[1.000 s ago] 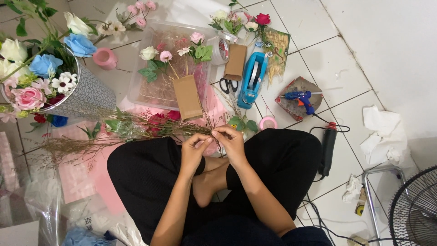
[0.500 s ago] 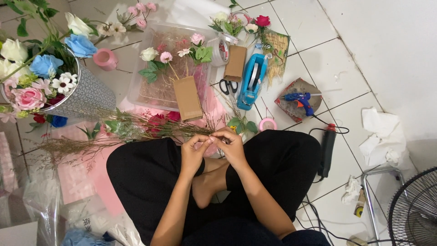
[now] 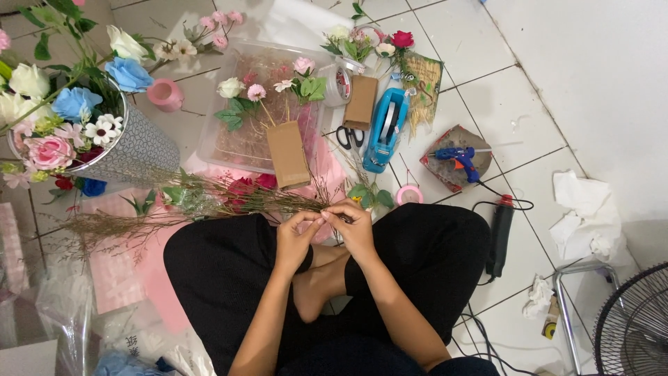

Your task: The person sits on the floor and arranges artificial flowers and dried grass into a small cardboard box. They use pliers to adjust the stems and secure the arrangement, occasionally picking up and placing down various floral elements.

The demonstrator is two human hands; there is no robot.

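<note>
Head view shows almost no change over the last second: both hands stay together above the lap, the left hand (image 3: pixel 296 240) and right hand (image 3: pixel 355 226) pinched shut on the stem ends of a bundle of dried grass and flowers (image 3: pixel 209 202) lying across the floor. Fingers hide the binding point.

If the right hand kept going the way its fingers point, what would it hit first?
The right hand points left and slightly up the picture, so it would likely meet the left hand's fingertips first, since both pinch the same twig bundle. Past that lie only the stems themselves. Depth is hard to judge.
</note>
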